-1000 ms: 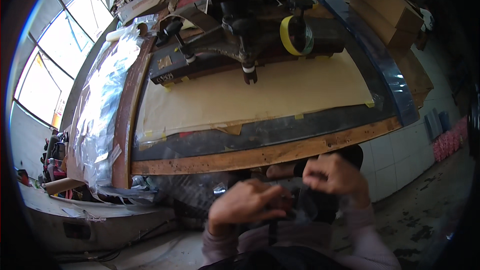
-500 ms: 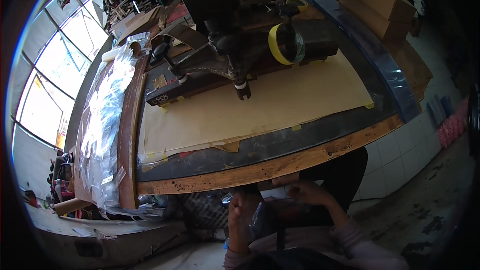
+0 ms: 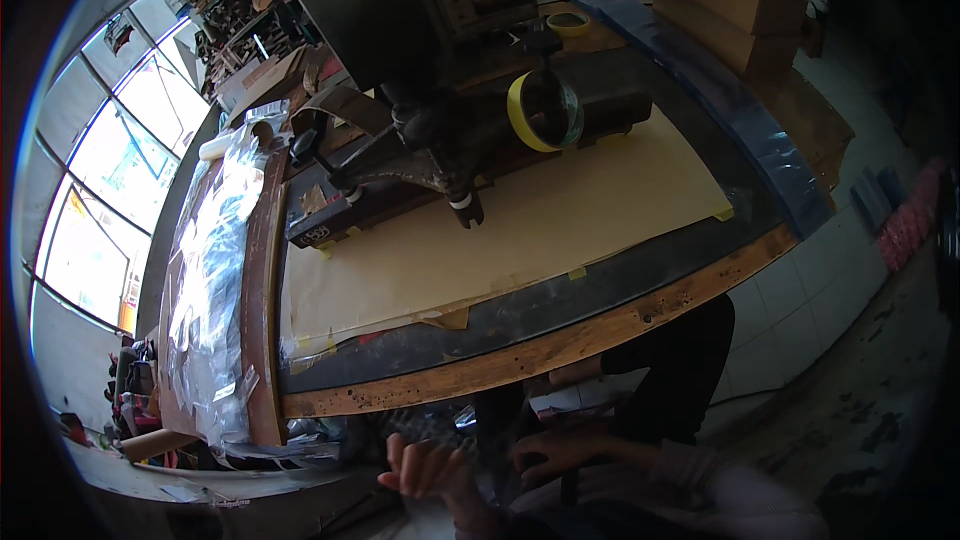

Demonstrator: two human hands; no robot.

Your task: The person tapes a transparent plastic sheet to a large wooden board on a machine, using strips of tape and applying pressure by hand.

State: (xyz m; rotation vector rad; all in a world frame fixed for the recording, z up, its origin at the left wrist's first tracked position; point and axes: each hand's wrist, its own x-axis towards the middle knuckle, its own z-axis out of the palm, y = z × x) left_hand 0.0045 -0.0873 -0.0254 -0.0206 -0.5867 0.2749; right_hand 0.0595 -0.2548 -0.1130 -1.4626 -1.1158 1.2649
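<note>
Resting low at the frame's bottom, below the table point(image 3: 560, 345) edge, left hand point(image 3: 425, 468) fingers spread empty; right hand point(image 3: 560, 450) grip cannot be told.

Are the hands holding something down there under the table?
It cannot be told. The left hand is raised with fingers half open, seemingly empty; the right hand rests low on something dark, too blurred to name.

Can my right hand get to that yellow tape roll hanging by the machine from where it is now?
Probably not without leaning in: the right hand sits low under the wooden table edge, and the yellow tape roll hangs beyond the whole paper sheet.
</note>
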